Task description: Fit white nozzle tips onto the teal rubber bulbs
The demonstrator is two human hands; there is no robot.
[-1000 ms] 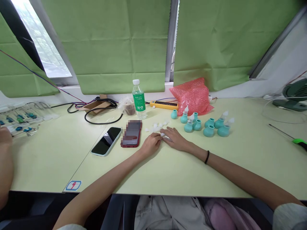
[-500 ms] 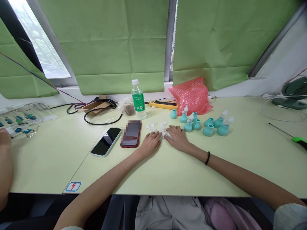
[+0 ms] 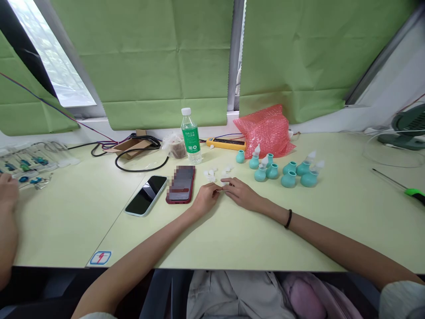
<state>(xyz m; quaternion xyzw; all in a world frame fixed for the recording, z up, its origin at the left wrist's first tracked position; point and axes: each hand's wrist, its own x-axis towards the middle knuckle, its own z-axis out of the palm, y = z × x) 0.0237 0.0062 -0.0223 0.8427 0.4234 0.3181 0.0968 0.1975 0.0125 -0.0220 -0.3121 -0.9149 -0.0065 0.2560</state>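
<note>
My left hand (image 3: 206, 198) rests on the table with its fingers closed. Its fingertips meet those of my right hand (image 3: 245, 195), which reaches in from the other side with the index finger extended and the rest bent. A small pale piece shows faintly between the fingertips; its shape is hidden. Just beyond my hands lie several small white translucent pieces (image 3: 210, 174). Right of them stand several teal squeeze bulbs (image 3: 260, 174), open-necked. Some have a clear pointed nozzle (image 3: 257, 149) fitted in the neck.
Left of my hands lie a red-cased phone (image 3: 181, 185) and a pale-cased phone (image 3: 146, 195). Behind stand a water bottle (image 3: 191, 139), a yellow tool (image 3: 226, 144) and pink bubble wrap (image 3: 265, 131). A screwdriver (image 3: 398, 182) lies far right. Another person's hand (image 3: 8, 191) is at far left.
My right hand has drawn slightly nearer and left, and its fingertips now meet my left hand's. My left fingers have curled closed. The other person's hand has moved into fuller view.
</note>
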